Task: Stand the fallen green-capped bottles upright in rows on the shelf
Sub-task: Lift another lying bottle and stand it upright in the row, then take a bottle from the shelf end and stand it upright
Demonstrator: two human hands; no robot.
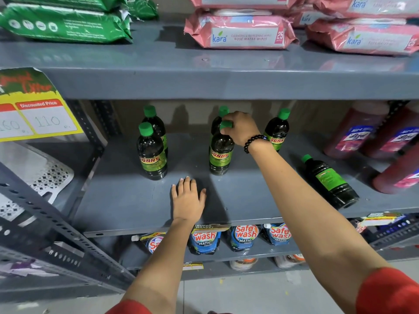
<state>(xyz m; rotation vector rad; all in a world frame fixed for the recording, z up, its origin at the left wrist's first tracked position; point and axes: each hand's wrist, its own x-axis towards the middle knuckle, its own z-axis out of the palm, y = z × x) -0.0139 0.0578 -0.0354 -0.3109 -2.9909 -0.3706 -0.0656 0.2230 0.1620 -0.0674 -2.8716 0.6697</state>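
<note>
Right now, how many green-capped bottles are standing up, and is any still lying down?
Five stand upright: two at the left, two in the middle, one at the back right. The right hand grips the front middle bottle by its cap. One fallen bottle is left; the left hand rests flat on the shelf.

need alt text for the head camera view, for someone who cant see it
A person's right hand grips the green cap of an upright dark bottle on a grey shelf, while the left hand rests flat on the shelf. Four more bottles stand upright around it; one fallen bottle lies on its side to the right.
</note>
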